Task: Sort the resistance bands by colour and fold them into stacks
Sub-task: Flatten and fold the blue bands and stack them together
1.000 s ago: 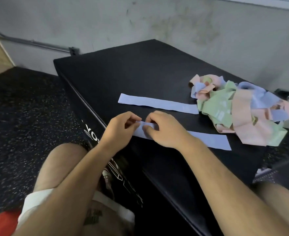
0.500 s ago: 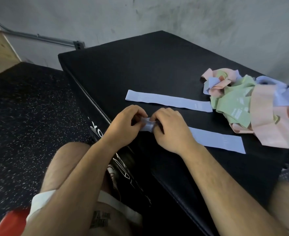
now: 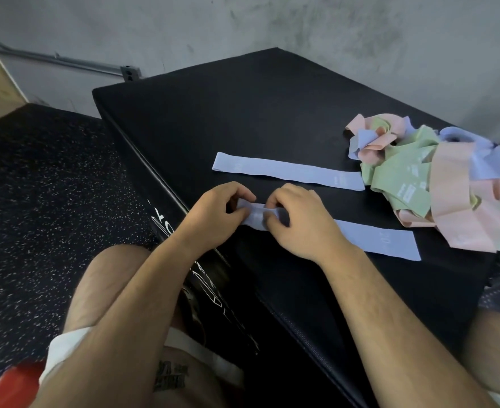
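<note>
Fingers [image 3: 273,201] of both hands clamped on the near end of a blue band [image 3: 375,240], starting a fold.

Left hand [image 3: 213,219] and right hand [image 3: 301,228] pinch the end near the desk's [image 3: 242,113] front edge; the rest lies flat to the right. It looks thin, limp, light and stretchy, so it is best held at the fold's edges. A second blue band [image 3: 287,172] lies flat beyond, touching the pink, green and blue tangle [image 3: 449,187].

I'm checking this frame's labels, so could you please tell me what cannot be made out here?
Head view only:
The nearer blue band: its folded end is covered by the left hand and right hand; fold count unclear.
The pile of bands: cut off by the right edge and overlapping, so it cannot be counted.
Print on the farther blue band: too small to read.
Lettering on the black box: partly hidden behind the left forearm.
</note>
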